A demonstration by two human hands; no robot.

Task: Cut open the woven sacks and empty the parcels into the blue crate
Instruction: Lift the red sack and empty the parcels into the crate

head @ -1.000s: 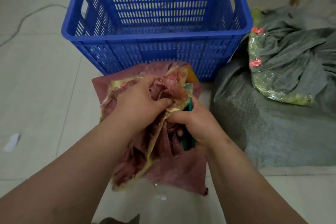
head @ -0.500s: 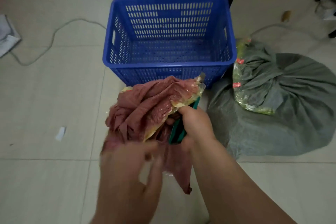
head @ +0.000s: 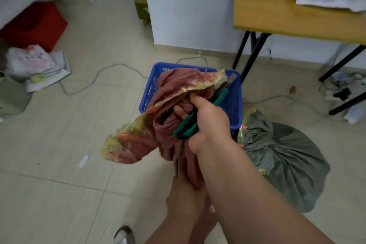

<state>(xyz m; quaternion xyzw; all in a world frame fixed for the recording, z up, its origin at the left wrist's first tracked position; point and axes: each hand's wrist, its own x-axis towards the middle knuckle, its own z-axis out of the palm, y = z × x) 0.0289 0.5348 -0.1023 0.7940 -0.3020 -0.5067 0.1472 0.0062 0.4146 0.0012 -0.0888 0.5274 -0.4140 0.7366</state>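
Sacks: two in play, one reddish woven sack [head: 178, 109] held up in the air and one grey-green sack [head: 287, 162] lying tied on the floor to the right; more reddish cloth lies on the yellow surface [head: 277, 6] at top right.
Crate: one blue crate [head: 231, 103] on the floor, just beyond the raised sack and touching the grey-green sack's near edge.
Cutter: one green-handled cutter [head: 190, 125], its blade end pointing up towards the crate's rim.
Hands: two; right hand [head: 210, 123] high, left hand [head: 186, 194] low beneath it.
Change: half a second ago the view looked down on the crate from close by; now it sits farther off and the wall, the yellow surface and a red box [head: 33, 24] show. The left hand has dropped from the sack's front to its hanging tail.
Right fingers: clamped round the cutter handle and a fold of the reddish sack together, thumb on top of the cloth.
Left fingers: wrapped on the sack's lower end, though blur and the right forearm hide most of them.
Sack against fingers: its bunched, tape-edged mouth fans up and left of the right fingers; the rest trails down into the left hand.
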